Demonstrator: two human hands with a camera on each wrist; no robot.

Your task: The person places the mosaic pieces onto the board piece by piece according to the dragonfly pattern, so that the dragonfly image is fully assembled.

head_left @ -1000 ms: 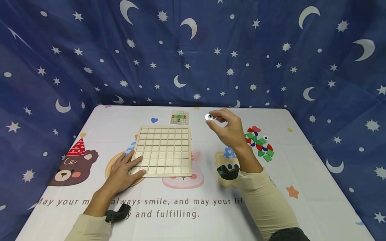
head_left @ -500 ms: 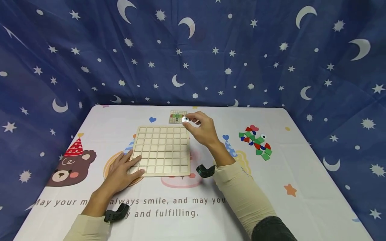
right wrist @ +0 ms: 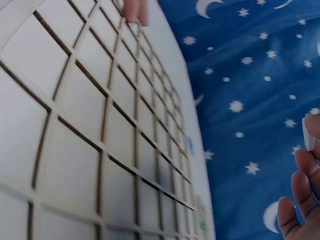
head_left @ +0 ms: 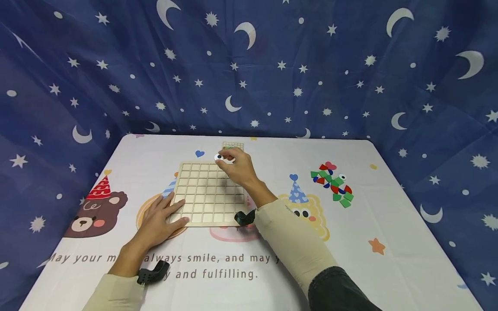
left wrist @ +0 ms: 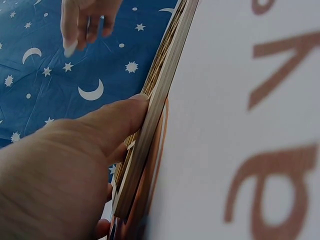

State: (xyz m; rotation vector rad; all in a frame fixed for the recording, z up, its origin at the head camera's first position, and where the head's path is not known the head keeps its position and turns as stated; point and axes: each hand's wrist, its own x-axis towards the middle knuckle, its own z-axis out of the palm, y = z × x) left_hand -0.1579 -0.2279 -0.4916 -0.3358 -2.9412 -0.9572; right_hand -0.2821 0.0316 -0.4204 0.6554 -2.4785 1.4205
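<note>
My right hand [head_left: 242,169] pinches a white round eye piece [head_left: 218,157] with a dark pupil between thumb and fingertips. It is raised over the far edge of a square wooden grid board [head_left: 208,194], apart from it. Seen edge-on in the right wrist view, the eye piece [right wrist: 308,135] is a thin white disc. My left hand [head_left: 157,220] rests on the board's near left corner with fingers spread. In the left wrist view, the thumb lies over the board's edge [left wrist: 150,125]. A small patterned card [head_left: 233,144] behind the board is partly hidden by my right hand.
To the right lies a loose cluster of green, red and blue flat pieces [head_left: 336,185], with another white eye piece [head_left: 342,176] beside them. The white tablecloth [head_left: 350,276] bears printed animals and lettering. A blue star-patterned curtain [head_left: 272,86] stands behind the table.
My right hand has carried the eye piece leftward, from beside the card to above the board's far edge, and now covers part of the card. The left hand stays put.
</note>
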